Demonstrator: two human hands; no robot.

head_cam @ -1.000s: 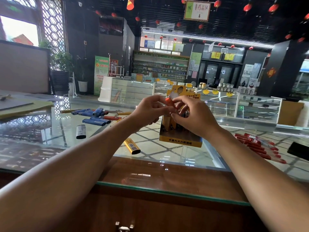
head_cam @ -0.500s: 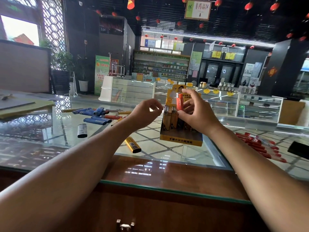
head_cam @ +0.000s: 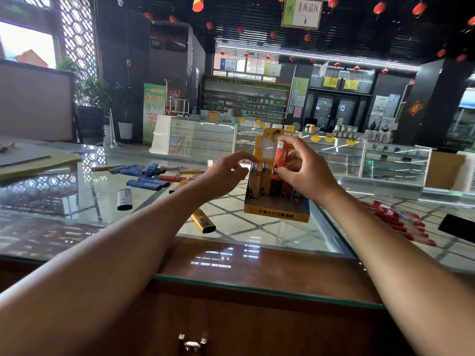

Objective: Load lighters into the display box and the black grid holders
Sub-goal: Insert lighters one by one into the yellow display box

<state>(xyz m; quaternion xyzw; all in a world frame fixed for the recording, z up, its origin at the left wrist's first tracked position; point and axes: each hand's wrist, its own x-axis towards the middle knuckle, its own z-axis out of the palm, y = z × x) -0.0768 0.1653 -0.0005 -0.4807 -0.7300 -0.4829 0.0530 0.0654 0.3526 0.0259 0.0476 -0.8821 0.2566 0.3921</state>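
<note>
A yellow display box (head_cam: 276, 214) stands upright on the glass counter (head_cam: 257, 235), with several yellow and orange lighters in it. My right hand (head_cam: 305, 170) pinches an orange lighter (head_cam: 279, 160) held upright just above the box's row. Left of the box hovers my left hand (head_cam: 226, 173), fingers loosely curled and holding nothing. Loose blue lighters (head_cam: 146, 185), a black lighter (head_cam: 124, 199) and a yellow lighter (head_cam: 203, 220) lie on the counter to the left. No black grid holder is clearly visible.
Several red lighters (head_cam: 401, 222) lie on the glass to the right, beside a dark flat object (head_cam: 457, 228) at the edge. A wooden counter strip (head_cam: 231, 263) runs along the near side. Grey and yellow boards (head_cam: 30, 160) sit far left.
My hands have parted: the left one let go of the orange lighter and drew back left. My right hand turned the lighter upright and lowered it toward the box.
</note>
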